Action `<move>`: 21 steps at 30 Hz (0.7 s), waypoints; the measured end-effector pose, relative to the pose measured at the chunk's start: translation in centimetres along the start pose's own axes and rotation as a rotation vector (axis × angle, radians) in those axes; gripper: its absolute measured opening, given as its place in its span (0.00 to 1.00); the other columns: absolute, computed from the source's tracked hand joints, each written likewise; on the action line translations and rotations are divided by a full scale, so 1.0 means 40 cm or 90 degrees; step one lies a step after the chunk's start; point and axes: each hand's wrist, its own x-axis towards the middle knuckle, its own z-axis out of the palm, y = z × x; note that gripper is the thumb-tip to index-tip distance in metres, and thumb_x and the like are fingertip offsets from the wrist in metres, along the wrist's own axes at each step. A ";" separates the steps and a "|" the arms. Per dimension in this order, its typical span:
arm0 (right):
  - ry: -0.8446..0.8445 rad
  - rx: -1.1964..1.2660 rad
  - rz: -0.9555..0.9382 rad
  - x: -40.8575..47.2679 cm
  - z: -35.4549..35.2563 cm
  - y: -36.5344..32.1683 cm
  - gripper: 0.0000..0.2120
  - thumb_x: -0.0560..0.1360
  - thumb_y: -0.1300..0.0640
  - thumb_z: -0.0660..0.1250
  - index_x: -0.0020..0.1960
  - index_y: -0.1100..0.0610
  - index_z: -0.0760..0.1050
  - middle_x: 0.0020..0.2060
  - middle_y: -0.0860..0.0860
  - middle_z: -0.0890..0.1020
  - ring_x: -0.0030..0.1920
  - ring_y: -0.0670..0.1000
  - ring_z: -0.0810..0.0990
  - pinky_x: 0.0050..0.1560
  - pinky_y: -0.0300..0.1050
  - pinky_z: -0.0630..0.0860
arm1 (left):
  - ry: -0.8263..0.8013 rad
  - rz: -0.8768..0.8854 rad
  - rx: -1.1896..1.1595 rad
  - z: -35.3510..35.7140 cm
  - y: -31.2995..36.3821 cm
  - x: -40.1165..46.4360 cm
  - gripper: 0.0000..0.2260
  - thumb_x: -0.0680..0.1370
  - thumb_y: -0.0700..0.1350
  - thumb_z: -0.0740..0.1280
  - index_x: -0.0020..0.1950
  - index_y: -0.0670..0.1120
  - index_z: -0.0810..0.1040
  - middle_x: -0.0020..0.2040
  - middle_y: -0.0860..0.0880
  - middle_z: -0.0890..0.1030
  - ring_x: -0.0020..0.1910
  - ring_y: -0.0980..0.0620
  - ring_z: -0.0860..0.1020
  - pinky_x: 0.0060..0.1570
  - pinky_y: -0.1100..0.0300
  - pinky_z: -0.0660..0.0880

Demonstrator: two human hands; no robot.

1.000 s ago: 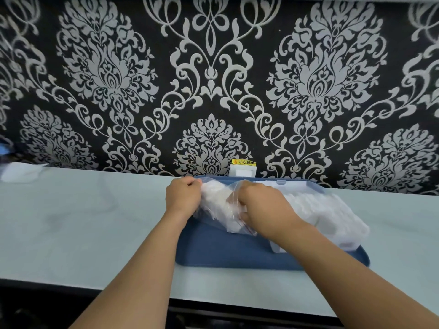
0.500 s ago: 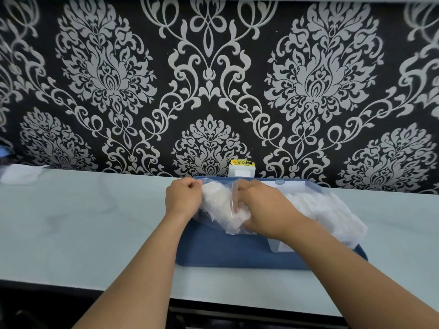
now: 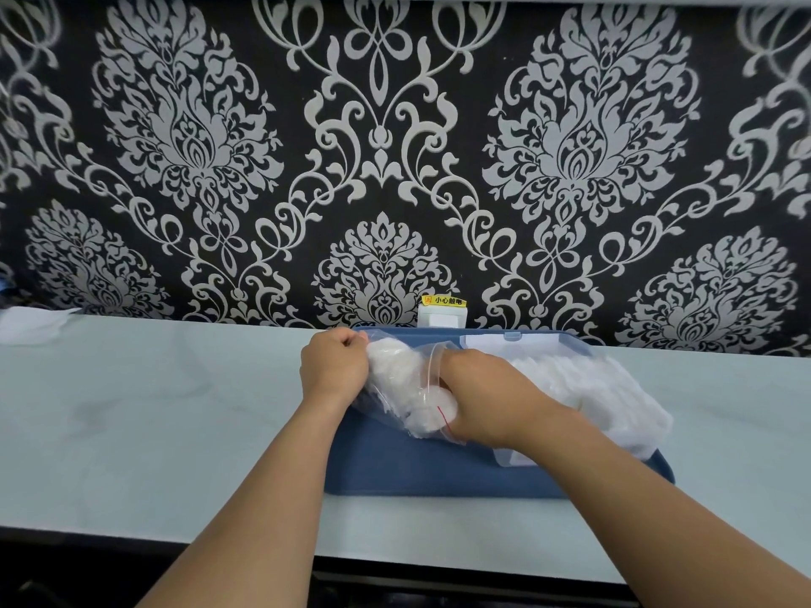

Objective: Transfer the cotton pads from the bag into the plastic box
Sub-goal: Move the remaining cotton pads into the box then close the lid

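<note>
A clear zip bag (image 3: 397, 403) with a red line at its mouth lies tilted over a blue mat (image 3: 417, 469). White cotton pads (image 3: 390, 359) fill it. My left hand (image 3: 335, 366) pinches the bag's upper left edge. My right hand (image 3: 487, 399) reaches into the bag's mouth, its fingers hidden among the pads and closed around some. To the right on the mat stands the clear plastic box (image 3: 654, 425), heaped with white cotton pads (image 3: 583, 381). Its lid (image 3: 511, 340) stands open at the back.
The mat sits on a pale counter (image 3: 153, 410) against a black and silver patterned wall. A white socket with a yellow label (image 3: 441, 315) is on the wall just behind the mat. White cloth (image 3: 30, 329) lies at the far left. The counter's front edge runs near my forearms.
My right hand has pushed a little lower and deeper into the bag, and the bag's mouth has stretched around it. My left hand has kept its hold.
</note>
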 end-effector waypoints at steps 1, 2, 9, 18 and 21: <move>0.006 0.015 0.000 0.000 0.005 0.004 0.21 0.66 0.49 0.76 0.55 0.50 0.74 0.51 0.48 0.78 0.50 0.53 0.79 0.44 0.43 0.74 | 0.003 0.001 0.002 0.001 0.002 -0.002 0.12 0.81 0.47 0.65 0.43 0.45 0.84 0.41 0.48 0.84 0.44 0.44 0.81 0.49 0.51 0.79; 0.011 0.031 -0.005 0.000 0.006 0.006 0.20 0.66 0.49 0.76 0.56 0.50 0.75 0.53 0.48 0.78 0.52 0.51 0.78 0.46 0.42 0.73 | 0.006 0.001 0.005 0.001 0.004 -0.004 0.12 0.81 0.47 0.65 0.44 0.44 0.84 0.41 0.48 0.83 0.44 0.44 0.81 0.49 0.51 0.79; 0.205 0.346 0.081 -0.049 -0.099 0.027 0.10 0.67 0.57 0.74 0.48 0.53 0.80 0.40 0.49 0.84 0.41 0.51 0.81 0.41 0.48 0.79 | 0.038 -0.046 -0.001 -0.007 0.004 -0.008 0.11 0.80 0.49 0.64 0.47 0.44 0.82 0.43 0.47 0.84 0.45 0.42 0.81 0.48 0.52 0.77; 0.236 0.892 0.170 -0.094 -0.146 0.031 0.20 0.64 0.63 0.61 0.53 0.57 0.83 0.44 0.57 0.85 0.44 0.52 0.80 0.41 0.46 0.77 | -0.045 0.142 -0.414 0.001 0.259 -0.212 0.13 0.81 0.57 0.64 0.60 0.52 0.77 0.57 0.56 0.81 0.56 0.58 0.79 0.58 0.57 0.76; 0.186 0.887 0.067 -0.111 -0.176 0.036 0.22 0.61 0.65 0.59 0.49 0.57 0.84 0.42 0.60 0.84 0.43 0.53 0.80 0.41 0.44 0.76 | -0.466 -0.139 -0.507 0.014 0.311 -0.249 0.25 0.78 0.62 0.64 0.63 0.44 0.80 0.55 0.46 0.85 0.52 0.47 0.83 0.54 0.48 0.79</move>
